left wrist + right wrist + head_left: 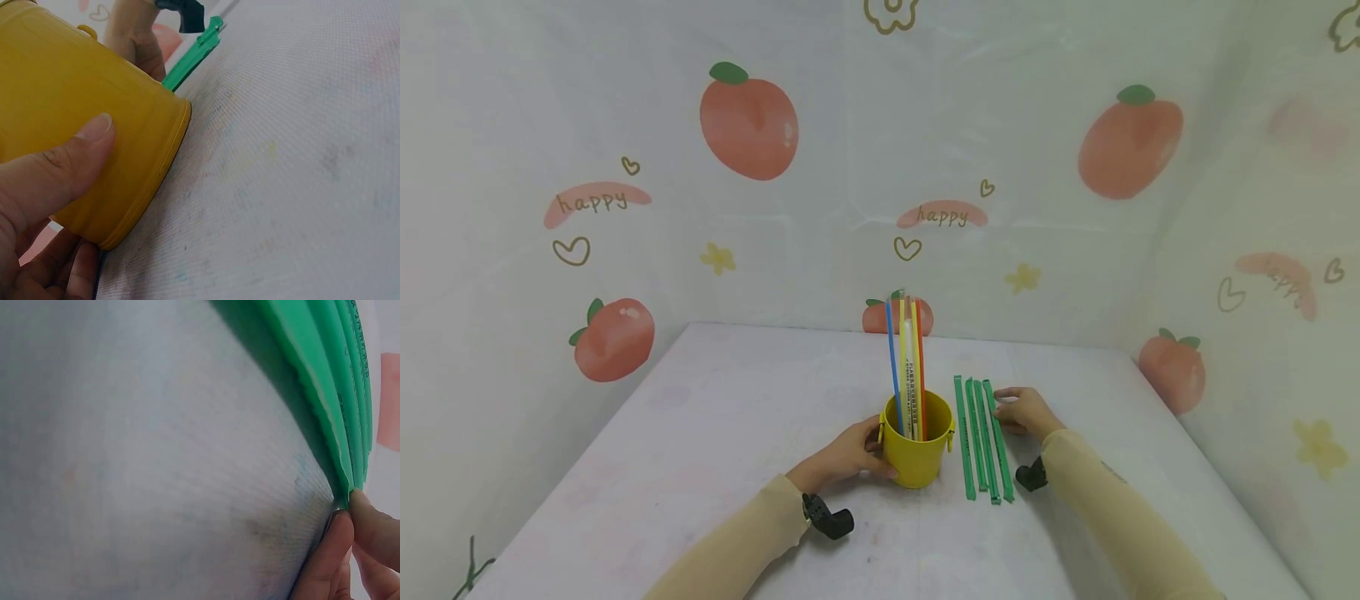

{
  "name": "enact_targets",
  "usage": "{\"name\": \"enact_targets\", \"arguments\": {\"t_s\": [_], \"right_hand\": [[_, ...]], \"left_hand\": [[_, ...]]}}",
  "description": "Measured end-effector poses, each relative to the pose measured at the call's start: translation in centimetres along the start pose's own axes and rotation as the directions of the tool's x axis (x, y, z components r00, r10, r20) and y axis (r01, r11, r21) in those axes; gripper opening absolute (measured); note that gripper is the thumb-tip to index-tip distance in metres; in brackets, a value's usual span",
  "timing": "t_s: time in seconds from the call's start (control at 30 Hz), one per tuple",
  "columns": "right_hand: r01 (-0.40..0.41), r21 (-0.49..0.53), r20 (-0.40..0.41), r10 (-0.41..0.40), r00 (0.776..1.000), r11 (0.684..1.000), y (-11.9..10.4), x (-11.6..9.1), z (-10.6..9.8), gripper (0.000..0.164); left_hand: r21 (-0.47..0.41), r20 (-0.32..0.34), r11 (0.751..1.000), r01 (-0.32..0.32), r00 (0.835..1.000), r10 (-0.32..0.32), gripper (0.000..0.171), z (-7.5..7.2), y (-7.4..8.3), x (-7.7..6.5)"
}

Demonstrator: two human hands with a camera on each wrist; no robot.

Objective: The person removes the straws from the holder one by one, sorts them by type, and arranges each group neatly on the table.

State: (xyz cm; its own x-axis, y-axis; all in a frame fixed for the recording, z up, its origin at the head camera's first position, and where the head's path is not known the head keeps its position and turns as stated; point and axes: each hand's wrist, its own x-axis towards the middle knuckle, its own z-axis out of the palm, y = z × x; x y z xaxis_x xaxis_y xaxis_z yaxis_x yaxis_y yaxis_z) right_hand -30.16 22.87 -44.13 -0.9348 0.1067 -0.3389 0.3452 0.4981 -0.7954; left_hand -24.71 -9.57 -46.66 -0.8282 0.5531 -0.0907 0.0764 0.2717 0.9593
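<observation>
A yellow bucket [913, 458] with small side handles stands upright on the table. Several long straws [892, 358] in blue, yellow and red rise from it, along with a white printed paper-wrapped one. My left hand [848, 454] grips the bucket's left side; in the left wrist view the thumb lies across the yellow wall [125, 150] and the other fingers pass behind and below. To the right of the bucket lie several green-wrapped straws [977, 437] side by side. With thumb and fingertips, my right hand [1028, 412] pinches the far end of the rightmost green-wrapped straw [312, 387].
The white table [737, 392] meets a patterned curtain [850, 167] at the back and sides. Black wrist cameras [833, 522] sit on both forearms, the left one close to the table surface. A thin dark green object [471, 571] shows at the lower left.
</observation>
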Motion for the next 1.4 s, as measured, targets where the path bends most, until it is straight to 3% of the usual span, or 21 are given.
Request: {"name": "enact_targets", "arguments": {"t_s": [0.33,0.63,0.97,1.4], "right_hand": [[-0.039,0.003,-0.012,0.039,0.999,0.999,0.21,0.42,0.01,0.054],[0.006,0.025,0.004,-0.006,1.000,1.000,0.41,0.18,-0.33,0.051],[-0.001,0.047,0.008,0.000,1.000,0.999,0.39,0.09,-0.30,0.051],[-0.057,0.088,-0.023,0.060,0.998,0.994,0.23,0.41,-0.34,0.049]], "left_hand": [[0.002,-0.005,1.000,0.007,1.000,-0.007,0.082,0.05,0.13,-0.13],[0.004,-0.008,1.000,0.009,1.000,-0.009,0.081,0.05,0.07,-0.02],[0.009,-0.010,1.000,0.013,1.000,-0.013,0.081,0.07,0.15,-0.07],[0.011,-0.009,1.000,0.007,1.000,-0.007,0.082,0.09,0.25,-0.12]]}}
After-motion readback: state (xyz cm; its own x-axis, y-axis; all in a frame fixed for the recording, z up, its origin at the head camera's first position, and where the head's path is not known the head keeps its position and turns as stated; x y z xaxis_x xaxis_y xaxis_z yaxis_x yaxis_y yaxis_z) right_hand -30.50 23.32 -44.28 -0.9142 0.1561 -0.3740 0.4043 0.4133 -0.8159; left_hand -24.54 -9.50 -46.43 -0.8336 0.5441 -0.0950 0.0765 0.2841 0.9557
